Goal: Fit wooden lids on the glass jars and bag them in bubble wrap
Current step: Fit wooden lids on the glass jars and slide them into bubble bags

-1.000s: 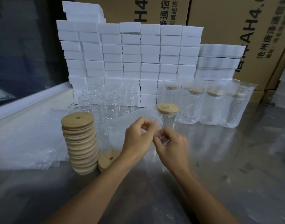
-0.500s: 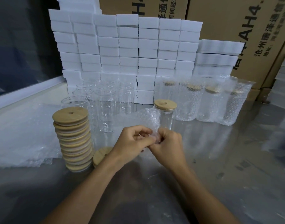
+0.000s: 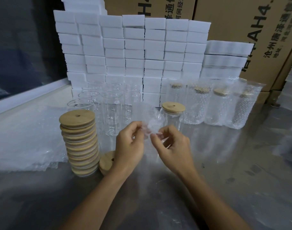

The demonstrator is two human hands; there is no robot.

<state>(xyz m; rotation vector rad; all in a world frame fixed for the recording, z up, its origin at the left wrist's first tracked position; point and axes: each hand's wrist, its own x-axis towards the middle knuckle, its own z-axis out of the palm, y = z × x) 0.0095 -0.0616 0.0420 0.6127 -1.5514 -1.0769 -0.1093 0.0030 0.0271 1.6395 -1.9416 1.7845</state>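
Far left: flat bubble wrap sheets (image 3: 22, 140) on the table (image 3: 241, 171). Next: stack of wooden lids (image 3: 80, 143), open jars (image 3: 112, 112) behind. Centre: left hand (image 3: 130, 146) and right hand (image 3: 173, 146) each pinch one bubble bag (image 3: 148, 117), blocking the lidded jar (image 3: 172, 117). Right: bagged jars (image 3: 220, 107); bare tabletop beyond.
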